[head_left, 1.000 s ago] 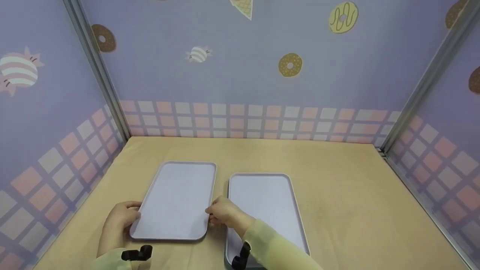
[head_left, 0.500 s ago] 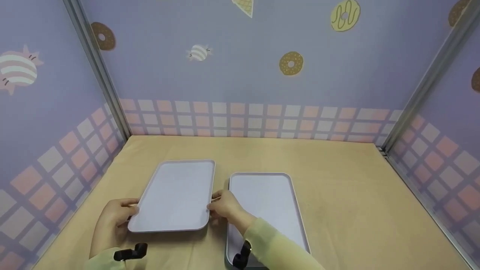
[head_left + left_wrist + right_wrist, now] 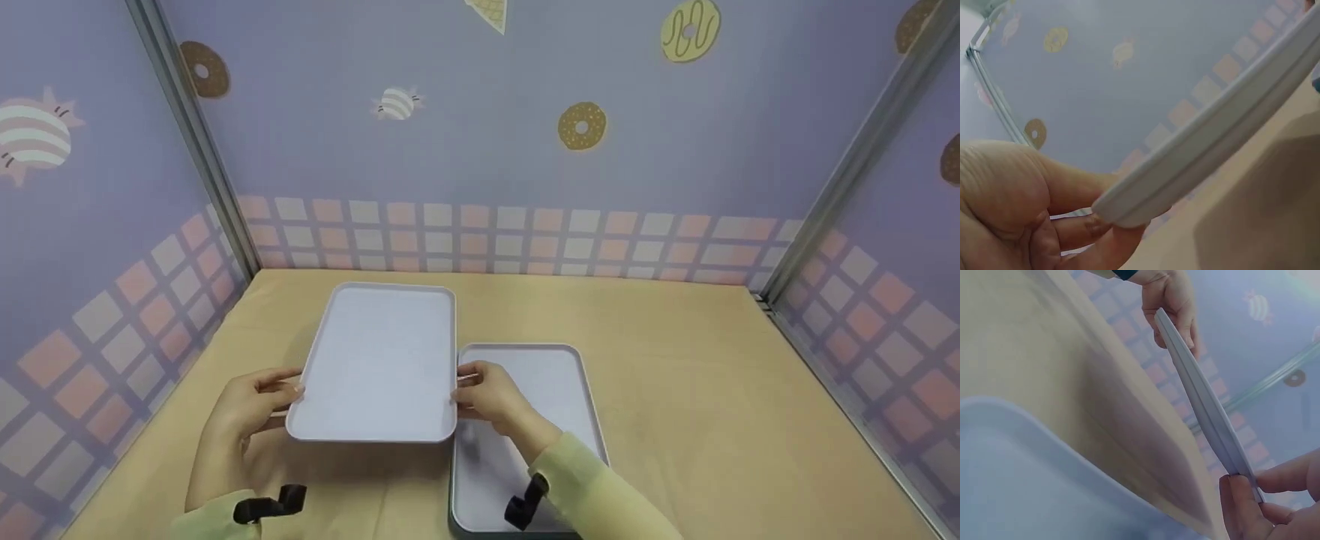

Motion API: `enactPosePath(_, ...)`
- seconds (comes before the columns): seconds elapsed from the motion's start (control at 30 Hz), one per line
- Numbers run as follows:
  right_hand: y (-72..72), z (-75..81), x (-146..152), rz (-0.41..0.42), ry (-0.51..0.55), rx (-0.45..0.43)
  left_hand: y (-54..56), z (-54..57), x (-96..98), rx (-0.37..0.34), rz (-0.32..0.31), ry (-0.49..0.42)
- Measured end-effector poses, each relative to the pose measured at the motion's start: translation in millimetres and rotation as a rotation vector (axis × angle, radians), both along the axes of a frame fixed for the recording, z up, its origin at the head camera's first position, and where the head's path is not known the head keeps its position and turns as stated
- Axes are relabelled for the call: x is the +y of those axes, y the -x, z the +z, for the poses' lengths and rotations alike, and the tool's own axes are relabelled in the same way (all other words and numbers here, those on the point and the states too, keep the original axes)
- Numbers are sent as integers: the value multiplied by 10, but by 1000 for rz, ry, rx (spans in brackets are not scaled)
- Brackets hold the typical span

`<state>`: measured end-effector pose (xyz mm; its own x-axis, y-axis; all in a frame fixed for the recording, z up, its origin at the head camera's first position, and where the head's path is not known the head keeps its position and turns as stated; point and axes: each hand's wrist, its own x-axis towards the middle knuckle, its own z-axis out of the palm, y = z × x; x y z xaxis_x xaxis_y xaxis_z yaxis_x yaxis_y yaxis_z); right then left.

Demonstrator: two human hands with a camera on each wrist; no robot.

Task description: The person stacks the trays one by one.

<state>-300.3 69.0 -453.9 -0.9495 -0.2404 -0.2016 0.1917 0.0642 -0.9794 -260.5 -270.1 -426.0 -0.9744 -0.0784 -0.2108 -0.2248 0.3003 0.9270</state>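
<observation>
Both hands hold a pale, shallow rectangular tray [image 3: 379, 364] up off the table, one at each long side. On its left edge the left hand [image 3: 251, 405] pinches the rim, thumb on top and fingers beneath, as the left wrist view also shows at the tray's edge [image 3: 1207, 135]. My right hand [image 3: 491, 397] pinches the opposite rim the same way; in the right wrist view the tray [image 3: 1207, 408] is seen edge-on between both hands. Lower right, a second tray [image 3: 525, 457] of the same kind lies on the table, partly covered by the right hand and forearm.
A yellowish cloth covers the table [image 3: 690, 397]. Purple walls [image 3: 480, 150] with printed sweets and a checked band stand at the back and both sides, joined by metal corner posts [image 3: 199, 142]. A darker edge [image 3: 495, 535] shows under the second tray.
The held tray has risen from the table and shifted away and to the right, its near right corner now beside the second tray. Both hands have moved with it.
</observation>
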Motion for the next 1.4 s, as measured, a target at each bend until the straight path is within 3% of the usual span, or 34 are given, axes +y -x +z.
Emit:
enactPosePath(0.3, -115, 155, 600, 7, -1, 59, -22, 115, 452, 83, -85, -64)
enactPosePath(0.53, -274, 184, 1057, 19, -23, 81, -50, 104, 822, 116, -135, -119)
enactPosePath(1.0, -657, -35, 1859, 60, -74, 98, -214, -254, 1537, 183, -231, -238)
enactPosePath(1.23, -829, -194, 2040, 47, -76, 69, -334, -444, 1708, 209, -282, -248)
enactPosePath(1.4, -897, -238, 2097, 48, -109, 90, -394, -603, 1775, 264, -276, -183)
